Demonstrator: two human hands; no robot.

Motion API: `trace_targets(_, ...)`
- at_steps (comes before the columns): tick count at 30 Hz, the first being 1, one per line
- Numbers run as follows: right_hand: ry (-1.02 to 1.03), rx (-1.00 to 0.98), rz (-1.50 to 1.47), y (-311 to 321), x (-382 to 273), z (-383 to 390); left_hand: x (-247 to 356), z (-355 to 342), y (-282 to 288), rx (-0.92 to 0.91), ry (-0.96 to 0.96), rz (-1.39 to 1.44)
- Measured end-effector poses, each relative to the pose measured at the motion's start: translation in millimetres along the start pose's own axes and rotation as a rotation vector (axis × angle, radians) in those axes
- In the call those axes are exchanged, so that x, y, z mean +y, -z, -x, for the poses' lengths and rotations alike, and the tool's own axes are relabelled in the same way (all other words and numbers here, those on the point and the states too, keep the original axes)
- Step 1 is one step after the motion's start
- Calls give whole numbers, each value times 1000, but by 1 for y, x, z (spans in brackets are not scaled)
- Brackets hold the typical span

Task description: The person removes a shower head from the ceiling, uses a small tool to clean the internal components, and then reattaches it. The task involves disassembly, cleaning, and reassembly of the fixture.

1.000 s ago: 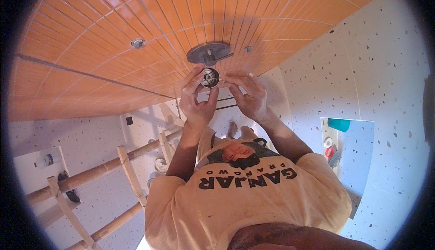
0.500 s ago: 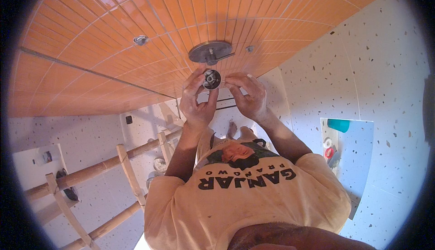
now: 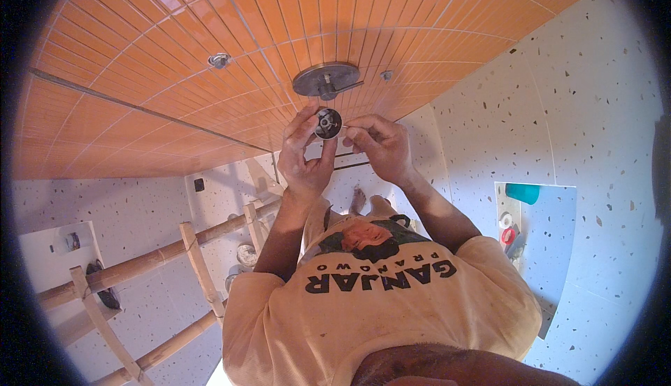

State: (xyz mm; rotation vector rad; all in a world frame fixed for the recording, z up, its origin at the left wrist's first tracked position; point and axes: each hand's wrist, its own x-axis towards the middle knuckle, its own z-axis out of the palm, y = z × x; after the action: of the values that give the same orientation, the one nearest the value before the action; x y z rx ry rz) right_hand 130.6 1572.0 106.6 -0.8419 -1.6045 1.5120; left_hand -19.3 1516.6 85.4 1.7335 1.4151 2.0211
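My left hand (image 3: 304, 155) grips a round metal cap (image 3: 328, 124), its hollow, ribbed inside turned up. At the cap's right edge my right hand (image 3: 377, 145) pinches a small, thin thing that I cannot make out clearly, with its tip at or near the cap. Just beyond the cap, on the orange tiled wall (image 3: 300, 5), is a round metal plate (image 3: 313, 76) with a stem and a lever pointing right. Small metal fittings (image 3: 219, 61) (image 3: 386, 75) sit on the wall either side of the plate.
At the lower left is a wooden ladder (image 3: 196, 256). A speckled wall (image 3: 587, 120) on the right has a recess (image 3: 552, 260) holding a teal cup (image 3: 522, 192), a red item (image 3: 508, 236) and a white round item. Another recess (image 3: 52, 236) is at the left, and bare feet show below my hands.
The cap and my left hand have shifted slightly right and down in the picture. My right thumb and fingers have moved in closer to the cap's edge and pinch more tightly.
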Motion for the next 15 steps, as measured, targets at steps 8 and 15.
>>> trace_targets(8,-205,-126,-234,9,-3,-5,0,-1,-1,1,32,16)
trace_targets(15,-145,-77,-160,9,0,-4,1,-5,-5,-11,89,15)
